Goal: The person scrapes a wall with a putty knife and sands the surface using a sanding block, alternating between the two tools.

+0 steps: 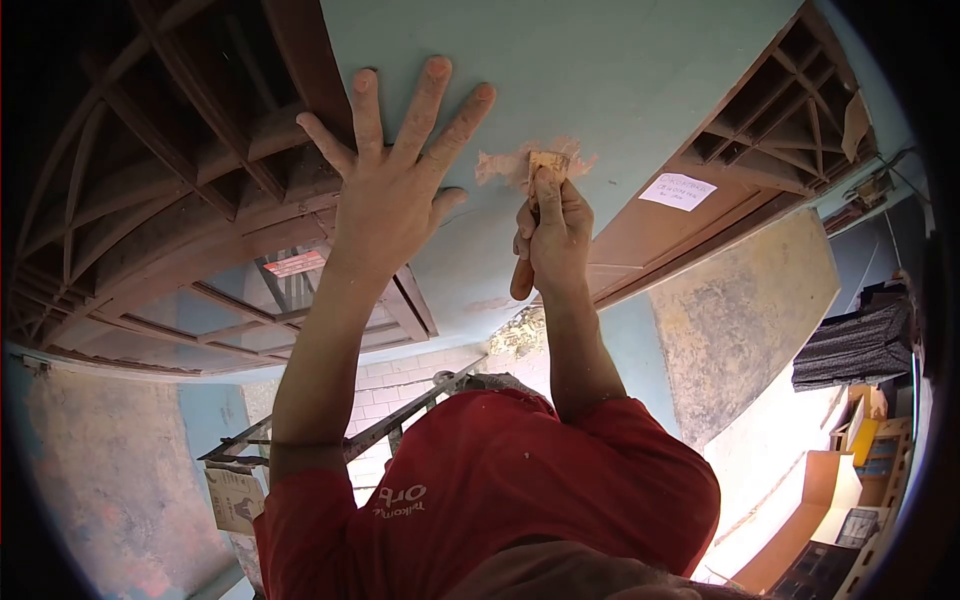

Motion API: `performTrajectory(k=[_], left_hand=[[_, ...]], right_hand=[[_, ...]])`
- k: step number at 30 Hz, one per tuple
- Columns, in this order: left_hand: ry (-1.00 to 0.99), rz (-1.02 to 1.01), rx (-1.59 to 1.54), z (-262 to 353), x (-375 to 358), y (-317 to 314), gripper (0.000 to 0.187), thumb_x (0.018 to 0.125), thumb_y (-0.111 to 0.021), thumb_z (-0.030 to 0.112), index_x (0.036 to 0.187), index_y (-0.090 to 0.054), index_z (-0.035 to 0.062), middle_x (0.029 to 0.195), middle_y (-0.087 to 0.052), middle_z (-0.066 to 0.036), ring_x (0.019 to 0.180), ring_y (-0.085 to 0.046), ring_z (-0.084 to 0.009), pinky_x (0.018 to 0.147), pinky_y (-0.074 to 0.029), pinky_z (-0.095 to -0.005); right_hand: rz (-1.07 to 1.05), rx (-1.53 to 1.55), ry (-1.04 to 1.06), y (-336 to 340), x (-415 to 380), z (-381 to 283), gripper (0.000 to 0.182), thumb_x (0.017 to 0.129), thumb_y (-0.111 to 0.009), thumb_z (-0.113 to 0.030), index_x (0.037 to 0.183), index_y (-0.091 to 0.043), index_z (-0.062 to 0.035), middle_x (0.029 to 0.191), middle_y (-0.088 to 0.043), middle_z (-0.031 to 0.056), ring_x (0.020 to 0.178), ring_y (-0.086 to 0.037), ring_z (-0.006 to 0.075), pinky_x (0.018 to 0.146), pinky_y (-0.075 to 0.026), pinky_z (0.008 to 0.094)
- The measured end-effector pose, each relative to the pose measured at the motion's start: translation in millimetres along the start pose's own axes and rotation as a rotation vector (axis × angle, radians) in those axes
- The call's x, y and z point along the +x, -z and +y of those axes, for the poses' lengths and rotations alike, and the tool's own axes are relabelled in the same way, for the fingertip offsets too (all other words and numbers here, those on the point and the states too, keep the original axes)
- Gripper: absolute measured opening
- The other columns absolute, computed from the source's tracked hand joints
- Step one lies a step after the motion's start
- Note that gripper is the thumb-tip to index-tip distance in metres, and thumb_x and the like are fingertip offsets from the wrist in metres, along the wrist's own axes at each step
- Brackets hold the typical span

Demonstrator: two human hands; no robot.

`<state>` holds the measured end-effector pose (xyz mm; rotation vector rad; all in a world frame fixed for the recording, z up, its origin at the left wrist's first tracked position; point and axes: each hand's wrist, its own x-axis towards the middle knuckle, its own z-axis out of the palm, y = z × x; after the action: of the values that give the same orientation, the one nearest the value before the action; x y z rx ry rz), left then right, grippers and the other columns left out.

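My left hand lies with fingers spread against the pale green wall, near the brown wooden frame. It holds nothing. To its right, my right hand is closed around a scraper with a brown handle. The scraper's blade end points up and meets a rough patch where the green paint is gone and a pinkish layer shows. My right thumb presses on the flat of the blade.
Brown lattice window at left; brown door with a white paper note at right. A metal ladder stands by my body. Dark cloth hangs far right. A cardboard box is low at left.
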<state>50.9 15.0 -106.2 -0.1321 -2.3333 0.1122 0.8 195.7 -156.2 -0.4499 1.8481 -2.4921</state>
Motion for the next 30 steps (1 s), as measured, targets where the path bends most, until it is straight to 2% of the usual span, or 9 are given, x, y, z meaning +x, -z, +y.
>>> performTrajectory(k=[2,7,9,11,15,18,21,25,30], left_hand=[[-0.003,0.011,-0.009,1,-2,-2,0.114,0.064,-0.09,0.045,0.16,-0.03,0.0458,0.175,0.002,0.002,0.155,0.017,-0.0476,0.105,-0.001,-0.0906],[0.007,0.008,-0.053,2,-1,-1,0.114,0.064,-0.09,0.043,0.16,-0.029,0.0455,0.175,0.0,0.004,0.156,0.016,-0.0454,0.105,-0.001,-0.0913],[0.015,0.021,-0.085,1,0,-2,0.111,0.065,-0.089,0.039,0.159,-0.032,0.0458,0.174,-0.008,0.009,0.158,0.008,-0.0423,0.105,0.0,-0.0916],[0.007,0.049,-0.075,1,-1,-6,0.111,0.065,-0.089,0.039,0.16,-0.031,0.0457,0.174,-0.007,0.009,0.158,0.008,-0.0421,0.104,-0.002,-0.0921],[0.007,0.016,-0.053,2,1,0,0.111,0.066,-0.089,0.04,0.16,-0.03,0.0447,0.174,-0.005,0.01,0.158,0.008,-0.0414,0.105,-0.005,-0.0923],[0.0,-0.001,-0.086,1,0,-1,0.111,0.066,-0.089,0.041,0.16,-0.029,0.0442,0.174,-0.005,0.009,0.158,0.009,-0.0411,0.105,-0.003,-0.0919],[-0.012,0.036,-0.103,1,1,-4,0.112,0.064,-0.091,0.038,0.16,-0.032,0.0438,0.174,-0.005,0.007,0.157,0.012,-0.043,0.106,0.0,-0.0908],[-0.004,0.006,-0.105,5,-2,-2,0.111,0.065,-0.09,0.039,0.16,-0.033,0.0439,0.174,-0.006,0.007,0.157,0.011,-0.0429,0.105,0.0,-0.0909],[-0.005,0.006,-0.101,1,1,-3,0.11,0.066,-0.09,0.04,0.16,-0.032,0.0442,0.174,-0.005,0.007,0.157,0.011,-0.043,0.105,0.0,-0.091]], right_hand=[[0.059,-0.044,0.014,5,-4,23,0.034,0.111,-0.051,-0.034,0.087,-0.055,-0.0098,0.055,-0.049,-0.0019,0.043,-0.042,0.0059,0.04,-0.036,0.0218],[0.044,-0.07,0.133,-5,15,-18,0.038,0.111,-0.05,-0.034,0.087,-0.059,-0.0059,0.053,-0.048,-0.0036,0.044,-0.041,0.0035,0.041,-0.031,0.0212],[0.075,-0.087,0.091,0,5,1,0.038,0.111,-0.051,-0.034,0.087,-0.059,-0.0063,0.053,-0.048,-0.0037,0.044,-0.04,0.0033,0.041,-0.03,0.0213],[0.098,-0.009,0.042,2,-2,30,0.036,0.11,-0.052,-0.035,0.087,-0.06,-0.0074,0.053,-0.047,-0.004,0.043,-0.038,0.0027,0.041,-0.029,0.0213],[0.093,-0.064,0.145,-10,18,-28,0.035,0.11,-0.053,-0.033,0.085,-0.058,-0.0088,0.053,-0.046,-0.0044,0.043,-0.036,0.0024,0.04,-0.027,0.0212],[0.065,-0.063,0.19,-3,21,-9,0.036,0.11,-0.054,-0.034,0.084,-0.057,-0.0087,0.053,-0.046,-0.0044,0.043,-0.036,0.0027,0.04,-0.028,0.0211],[0.078,-0.086,0.095,-6,2,19,0.039,0.109,-0.055,-0.038,0.086,-0.058,-0.0071,0.056,-0.045,-0.0048,0.044,-0.038,0.0026,0.041,-0.029,0.0203],[0.077,-0.115,0.161,-10,22,-31,0.037,0.11,-0.053,-0.038,0.085,-0.057,-0.0098,0.055,-0.047,-0.0037,0.044,-0.038,0.0034,0.041,-0.03,0.0209],[0.038,-0.104,0.066,-13,-2,11,0.038,0.109,-0.054,-0.035,0.083,-0.058,-0.0074,0.056,-0.047,-0.0044,0.047,-0.039,0.0033,0.043,-0.03,0.0225]])
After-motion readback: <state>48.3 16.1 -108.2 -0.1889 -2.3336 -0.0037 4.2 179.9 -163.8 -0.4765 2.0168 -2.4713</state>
